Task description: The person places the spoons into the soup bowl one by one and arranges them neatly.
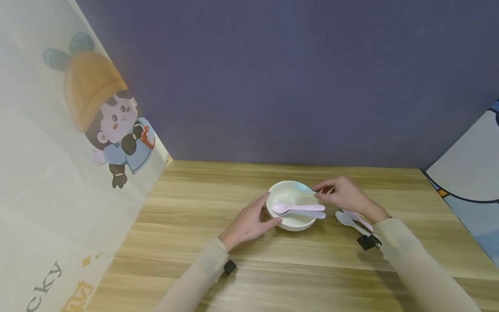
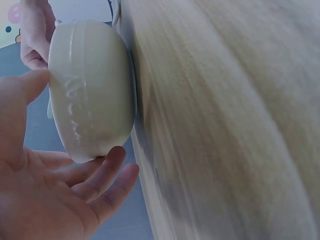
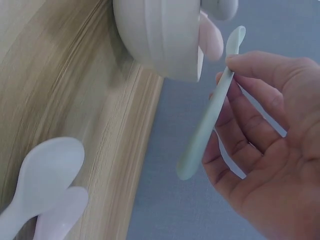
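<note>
The bowl (image 1: pixel 291 207) sits mid-tabletop (image 1: pixel 195 242) between my hands, two spoons (image 1: pixel 300 210) lying in it (handles pointing right); two more spoons (image 1: pixel 352 221) lie on its right.

A light wooden counter (image 1: pixel 187 225) meets a dull purple wall (image 1: pixel 288 78); cartoon-printed panels (image 1: pixel 58 143) flank both sides.

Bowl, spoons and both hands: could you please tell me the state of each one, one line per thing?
Bowl: upright on the wooden table, two spoons inside.
Pink spoon: lying in the bowl, handle over the rim.
Pale blue spoon: lying in the bowl under the pink one.
Light green spoon: pinched by the right hand, at the bowl's rim.
Left hand: fingers straight, touching the bowl's side.
Two spoons on the table: lying flat, untouched.
</note>
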